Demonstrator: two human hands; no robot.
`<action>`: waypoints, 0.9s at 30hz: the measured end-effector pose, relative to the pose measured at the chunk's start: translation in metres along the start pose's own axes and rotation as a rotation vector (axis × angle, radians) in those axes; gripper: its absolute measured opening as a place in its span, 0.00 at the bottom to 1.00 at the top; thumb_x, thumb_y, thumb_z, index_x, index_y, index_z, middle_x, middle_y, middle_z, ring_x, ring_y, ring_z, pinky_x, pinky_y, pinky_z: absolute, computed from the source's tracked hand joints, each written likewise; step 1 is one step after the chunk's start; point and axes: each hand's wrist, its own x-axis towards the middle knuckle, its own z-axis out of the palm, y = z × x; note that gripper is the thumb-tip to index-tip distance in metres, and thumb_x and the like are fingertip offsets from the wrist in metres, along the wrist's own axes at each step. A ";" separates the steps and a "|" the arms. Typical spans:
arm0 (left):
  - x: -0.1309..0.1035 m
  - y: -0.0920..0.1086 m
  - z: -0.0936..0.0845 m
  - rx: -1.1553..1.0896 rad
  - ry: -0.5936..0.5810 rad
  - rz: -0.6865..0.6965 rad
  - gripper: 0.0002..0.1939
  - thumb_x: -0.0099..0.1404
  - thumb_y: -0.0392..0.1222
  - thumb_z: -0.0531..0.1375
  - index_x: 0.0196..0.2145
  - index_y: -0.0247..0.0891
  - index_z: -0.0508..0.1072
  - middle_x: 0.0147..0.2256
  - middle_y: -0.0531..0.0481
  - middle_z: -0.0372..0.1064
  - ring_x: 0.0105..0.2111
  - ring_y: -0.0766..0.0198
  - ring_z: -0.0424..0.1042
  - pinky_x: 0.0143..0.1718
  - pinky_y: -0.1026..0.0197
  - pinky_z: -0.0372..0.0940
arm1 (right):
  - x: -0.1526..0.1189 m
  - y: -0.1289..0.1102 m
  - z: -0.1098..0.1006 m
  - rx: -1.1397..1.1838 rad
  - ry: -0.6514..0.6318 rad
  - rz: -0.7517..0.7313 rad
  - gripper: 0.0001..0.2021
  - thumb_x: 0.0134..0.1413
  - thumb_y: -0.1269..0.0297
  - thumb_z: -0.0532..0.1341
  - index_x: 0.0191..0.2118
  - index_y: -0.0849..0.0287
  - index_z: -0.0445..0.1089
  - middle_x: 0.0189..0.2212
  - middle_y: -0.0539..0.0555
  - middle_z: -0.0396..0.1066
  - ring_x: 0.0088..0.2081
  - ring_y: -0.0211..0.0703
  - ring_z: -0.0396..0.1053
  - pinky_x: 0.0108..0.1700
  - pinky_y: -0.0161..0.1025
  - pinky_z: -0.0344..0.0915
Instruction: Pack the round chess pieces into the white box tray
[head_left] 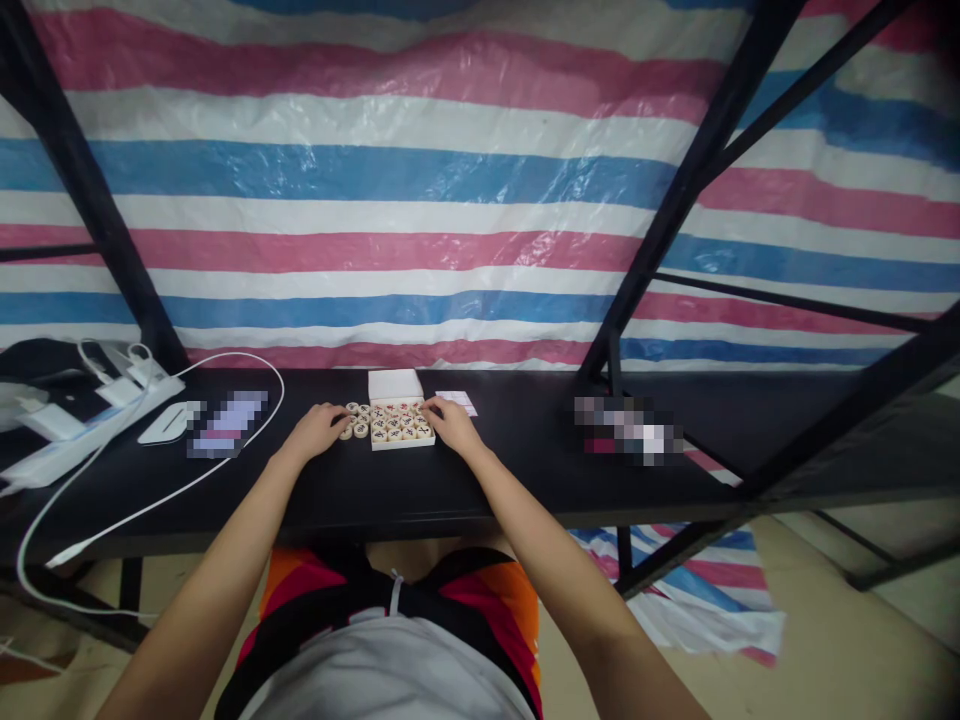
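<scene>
Right hand (456,427) — at box (403,445) edge.

Through my feed I count one left hand (321,430), one right hand (454,425), one worktop (540,475), one white box (405,444), one pale card (467,402) and one power strip (39,463). I make out roughly six loose pieces (361,431), and at least a dozen boxed pieces (394,435).
</scene>
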 end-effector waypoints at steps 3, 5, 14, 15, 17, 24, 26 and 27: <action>0.001 0.001 0.002 -0.027 -0.003 0.021 0.21 0.64 0.52 0.48 0.44 0.38 0.74 0.41 0.43 0.72 0.44 0.55 0.69 0.49 0.56 0.59 | 0.001 0.001 0.002 -0.002 0.000 -0.007 0.08 0.56 0.64 0.56 0.37 0.57 0.71 0.32 0.52 0.72 0.35 0.41 0.67 0.40 0.37 0.60; 0.001 0.001 0.003 -0.040 -0.010 0.028 0.22 0.64 0.53 0.49 0.44 0.39 0.74 0.42 0.43 0.72 0.43 0.55 0.69 0.49 0.56 0.59 | 0.001 -0.001 0.002 -0.015 -0.038 -0.038 0.08 0.57 0.64 0.55 0.37 0.57 0.71 0.33 0.53 0.73 0.36 0.41 0.67 0.41 0.37 0.60; 0.003 0.000 0.003 -0.060 0.002 0.017 0.20 0.62 0.51 0.51 0.43 0.39 0.75 0.41 0.43 0.72 0.42 0.55 0.70 0.48 0.56 0.60 | -0.001 -0.008 -0.004 -0.109 -0.062 -0.127 0.18 0.63 0.57 0.48 0.33 0.59 0.71 0.30 0.55 0.71 0.36 0.41 0.67 0.43 0.37 0.59; 0.003 0.001 0.003 -0.057 -0.001 0.019 0.20 0.63 0.51 0.51 0.43 0.39 0.75 0.41 0.43 0.72 0.42 0.55 0.70 0.48 0.56 0.60 | -0.001 -0.009 -0.004 -0.094 -0.055 -0.140 0.17 0.63 0.58 0.48 0.35 0.59 0.71 0.34 0.56 0.72 0.39 0.42 0.67 0.45 0.38 0.59; 0.002 0.003 0.001 -0.051 -0.007 0.024 0.20 0.63 0.51 0.50 0.42 0.38 0.75 0.40 0.43 0.72 0.42 0.55 0.70 0.48 0.56 0.60 | -0.002 -0.010 -0.003 -0.061 -0.053 -0.179 0.16 0.63 0.60 0.47 0.41 0.58 0.71 0.41 0.57 0.72 0.46 0.43 0.66 0.50 0.40 0.57; -0.004 0.004 -0.005 -0.109 -0.031 0.005 0.27 0.51 0.57 0.60 0.46 0.41 0.73 0.37 0.46 0.71 0.40 0.55 0.69 0.43 0.58 0.62 | -0.002 -0.012 -0.002 -0.097 -0.109 -0.207 0.19 0.65 0.61 0.44 0.39 0.58 0.72 0.40 0.56 0.73 0.45 0.44 0.67 0.50 0.42 0.57; -0.005 0.002 -0.007 -0.147 -0.069 -0.011 0.26 0.49 0.56 0.61 0.44 0.41 0.73 0.34 0.48 0.70 0.36 0.57 0.70 0.39 0.60 0.63 | -0.002 -0.012 -0.003 -0.114 -0.100 -0.210 0.20 0.65 0.61 0.43 0.38 0.59 0.72 0.40 0.57 0.73 0.44 0.45 0.67 0.50 0.43 0.57; -0.005 0.001 -0.009 -0.171 -0.088 -0.024 0.24 0.49 0.55 0.61 0.42 0.41 0.73 0.33 0.50 0.70 0.34 0.59 0.69 0.38 0.60 0.63 | -0.002 -0.011 -0.003 -0.121 -0.099 -0.213 0.20 0.65 0.61 0.43 0.38 0.59 0.71 0.40 0.58 0.73 0.44 0.45 0.67 0.50 0.43 0.57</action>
